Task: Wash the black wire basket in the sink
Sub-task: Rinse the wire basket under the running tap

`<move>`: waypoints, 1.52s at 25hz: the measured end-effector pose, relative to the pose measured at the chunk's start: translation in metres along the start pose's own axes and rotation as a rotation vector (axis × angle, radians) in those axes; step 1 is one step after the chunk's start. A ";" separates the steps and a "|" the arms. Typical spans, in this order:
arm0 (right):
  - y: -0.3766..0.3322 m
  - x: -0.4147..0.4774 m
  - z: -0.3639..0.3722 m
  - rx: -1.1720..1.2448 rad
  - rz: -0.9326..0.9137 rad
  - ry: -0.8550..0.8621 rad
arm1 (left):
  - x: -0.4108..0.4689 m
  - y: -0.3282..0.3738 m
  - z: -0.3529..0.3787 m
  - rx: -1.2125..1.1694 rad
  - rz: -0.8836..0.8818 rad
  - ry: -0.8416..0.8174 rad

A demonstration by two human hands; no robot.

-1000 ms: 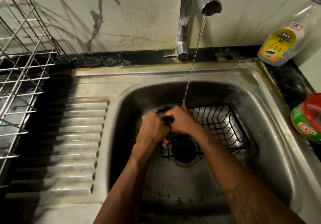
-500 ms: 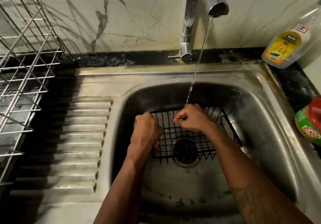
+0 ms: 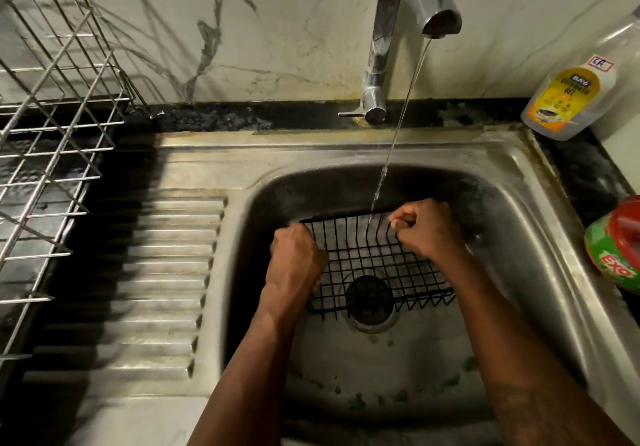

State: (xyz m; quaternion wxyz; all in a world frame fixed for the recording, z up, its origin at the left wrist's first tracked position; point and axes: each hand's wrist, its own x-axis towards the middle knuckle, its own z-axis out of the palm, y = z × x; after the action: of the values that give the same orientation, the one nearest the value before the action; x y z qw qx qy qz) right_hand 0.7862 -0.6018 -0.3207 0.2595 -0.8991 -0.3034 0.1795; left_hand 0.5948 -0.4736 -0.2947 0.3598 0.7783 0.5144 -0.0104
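Two hands: both are down in the basin at the centre of the frame, each closed on the same basket, forearms entering from the bottom edge.
Sink [image 3: 533, 203]: steel, filling the middle and right of the frame, with a ribbed draining board on its left; green specks lie on the basin floor near the bottom of the frame.
Dish rack [image 3: 52, 127]: silver wire, upper left, cut off by the left and top edges.
Tap [image 3: 408, 5]: chrome, top centre, its upper part cut off; a thin stream of water [image 3: 398, 127] falls from the spout onto the far edge of the basket.
Black wire basket [image 3: 374, 265]: in the basin, directly over the round drain [image 3: 369, 295], tilted so its grid bottom faces the camera; its left side is hidden behind the left hand.
Left hand [image 3: 294, 262]: a fist, knuckles up, clenched on the basket's left edge.
Right hand [image 3: 429, 229]: a fist clenched on the basket's upper right corner, thumb side toward the stream.
Bottle [image 3: 568, 95]: clear, upper right, leaning; yellow label reads "DISHWASH GEL"; a small handwritten tag above it is too small to read.
Tub [image 3: 614, 248]: green with a red lid, right edge, cut off; "EXO" is readable.
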 end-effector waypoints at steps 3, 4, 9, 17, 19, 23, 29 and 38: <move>-0.012 -0.004 0.006 -0.127 -0.103 0.214 | 0.000 -0.001 0.003 0.091 0.028 0.045; -0.013 -0.005 0.011 -0.195 -0.128 0.302 | -0.002 -0.001 0.004 0.132 0.043 0.072; -0.005 -0.007 0.028 -0.335 -0.067 0.407 | -0.011 0.002 -0.001 0.308 0.136 0.275; -0.024 0.006 0.050 -0.009 -0.610 0.104 | -0.003 0.016 0.020 0.299 0.472 0.128; -0.034 -0.001 0.059 0.068 -0.596 0.059 | -0.001 0.014 0.023 0.343 0.422 0.098; -0.026 -0.008 0.038 -0.152 -0.447 0.062 | -0.006 0.011 0.020 0.231 0.344 0.075; -0.012 -0.009 0.009 -0.364 -0.286 -0.050 | -0.008 0.017 0.019 0.238 0.255 0.084; -0.046 -0.005 0.048 -0.499 -0.468 -0.020 | -0.008 0.023 0.014 0.177 0.284 -0.008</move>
State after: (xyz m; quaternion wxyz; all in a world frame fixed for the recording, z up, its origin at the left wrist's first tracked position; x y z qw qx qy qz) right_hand 0.7387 -0.5567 -0.3320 0.0628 -0.8390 -0.5386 0.0444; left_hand 0.6145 -0.4932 -0.2890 0.2900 0.8717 0.3949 -0.0078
